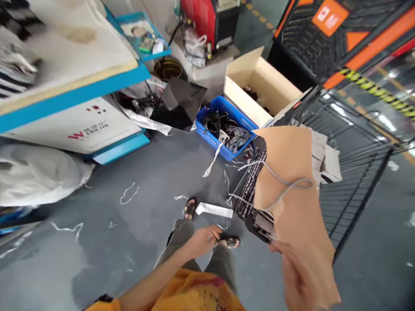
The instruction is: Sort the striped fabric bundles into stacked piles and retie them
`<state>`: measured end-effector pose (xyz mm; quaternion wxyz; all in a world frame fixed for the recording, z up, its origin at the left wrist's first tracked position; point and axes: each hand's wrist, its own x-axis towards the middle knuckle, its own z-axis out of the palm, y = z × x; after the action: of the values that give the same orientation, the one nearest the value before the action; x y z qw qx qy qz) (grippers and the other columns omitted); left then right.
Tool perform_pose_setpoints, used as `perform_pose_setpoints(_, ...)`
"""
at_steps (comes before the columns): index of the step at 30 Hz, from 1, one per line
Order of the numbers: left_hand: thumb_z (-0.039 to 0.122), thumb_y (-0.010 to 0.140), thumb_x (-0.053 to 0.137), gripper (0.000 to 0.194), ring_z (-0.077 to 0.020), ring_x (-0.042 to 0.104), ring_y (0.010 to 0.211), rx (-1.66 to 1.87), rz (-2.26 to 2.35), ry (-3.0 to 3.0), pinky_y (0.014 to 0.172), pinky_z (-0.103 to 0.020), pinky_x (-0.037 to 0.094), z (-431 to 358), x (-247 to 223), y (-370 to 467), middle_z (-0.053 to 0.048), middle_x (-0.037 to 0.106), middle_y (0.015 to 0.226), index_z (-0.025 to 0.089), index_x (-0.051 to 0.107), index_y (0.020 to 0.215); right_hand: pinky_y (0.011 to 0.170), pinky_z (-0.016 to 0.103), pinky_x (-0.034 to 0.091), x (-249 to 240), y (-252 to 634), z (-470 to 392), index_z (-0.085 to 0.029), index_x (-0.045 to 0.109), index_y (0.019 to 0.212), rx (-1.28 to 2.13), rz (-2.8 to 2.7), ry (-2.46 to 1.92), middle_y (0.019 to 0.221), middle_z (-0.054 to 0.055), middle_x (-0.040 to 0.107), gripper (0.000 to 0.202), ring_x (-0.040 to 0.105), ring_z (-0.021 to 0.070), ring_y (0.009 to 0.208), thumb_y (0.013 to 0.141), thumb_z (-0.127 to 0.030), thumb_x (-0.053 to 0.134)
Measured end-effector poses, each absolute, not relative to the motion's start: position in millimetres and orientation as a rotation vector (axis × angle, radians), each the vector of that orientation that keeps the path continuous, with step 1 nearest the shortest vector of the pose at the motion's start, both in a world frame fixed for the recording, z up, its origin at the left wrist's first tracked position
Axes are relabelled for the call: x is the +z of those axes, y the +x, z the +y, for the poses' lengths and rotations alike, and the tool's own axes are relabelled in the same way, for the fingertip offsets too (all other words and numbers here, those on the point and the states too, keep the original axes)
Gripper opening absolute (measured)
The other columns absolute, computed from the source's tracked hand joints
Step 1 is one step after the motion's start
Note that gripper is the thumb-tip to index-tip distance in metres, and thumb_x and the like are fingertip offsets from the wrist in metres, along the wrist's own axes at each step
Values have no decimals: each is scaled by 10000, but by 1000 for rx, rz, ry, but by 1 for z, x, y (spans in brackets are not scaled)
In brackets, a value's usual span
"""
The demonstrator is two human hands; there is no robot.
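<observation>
My right hand (296,276), smeared by motion, grips the lower left edge of a long brown cardboard sheet (292,172). The sheet extends up over a black wire cart (350,203), and a grey cord (279,177) lies in a loop across it. In front of my body, my left hand (202,242) hangs above my legs with its fingers loosely curled and nothing visible in them. Beyond it, a white strip (215,210) lies on the floor between my feet and the cart.
A blue basket (207,134) of dark scraps stands ahead, beside an open carton (236,95). White boxes (331,162) sit in the cart. On the left are a blue-edged workbench (123,80) and a white sack (42,172). Loose strings (128,194) litter the grey floor.
</observation>
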<state>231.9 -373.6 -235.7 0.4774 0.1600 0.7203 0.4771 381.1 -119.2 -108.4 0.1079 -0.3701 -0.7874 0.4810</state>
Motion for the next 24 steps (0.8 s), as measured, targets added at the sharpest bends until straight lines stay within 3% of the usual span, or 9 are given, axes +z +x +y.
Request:
perform_pose_setpoints(4,233,797,503,340,-220,746,868,1359,1714,129,827,-316,566,-428,-267,196,-50,791,918,237,713,1064,926,492,538,-178,306,-174,-243,757,995,1223,-2697,-1033,1042,134,748,330,692,310,1003,930,-508,573)
perform_pose_setpoints(8,284,786,503,342,-215,741,839,1437,1685,-62,823,-324,574,-478,-311,189,-42,780,896,230,699,1062,943,474,493,-212,302,-178,-195,656,1061,668,-2608,-1303,1046,144,659,403,604,287,1000,891,-547,560)
perform_pose_setpoints(11,355,774,532,335,-224,741,803,1460,1632,-220,811,-339,588,-504,-348,194,-53,768,859,224,693,1037,894,432,494,-218,307,-172,-182,593,1115,439,-2496,-1606,1026,122,623,538,578,260,925,841,-644,561)
perform_pose_setpoints(16,453,756,573,348,-247,751,787,1457,1506,-440,796,-368,606,-515,-413,214,-43,761,837,241,683,1009,867,472,489,-234,309,-168,-182,659,996,220,-2460,-1882,935,160,712,646,644,361,954,734,-765,571)
perform_pose_setpoints(20,492,734,592,363,-246,754,775,1438,1412,-558,775,-366,611,-508,-460,237,-27,773,834,251,694,985,860,508,471,-242,313,-169,-153,691,914,-11,-2412,-1961,923,246,735,726,658,439,990,737,-833,506)
perform_pose_setpoints(24,529,688,624,366,-248,756,750,1400,1336,-669,772,-370,619,-501,-489,254,-13,776,792,266,702,929,841,485,479,-239,317,-171,-167,684,825,-166,-2395,-1976,872,250,741,738,671,429,981,745,-872,483)
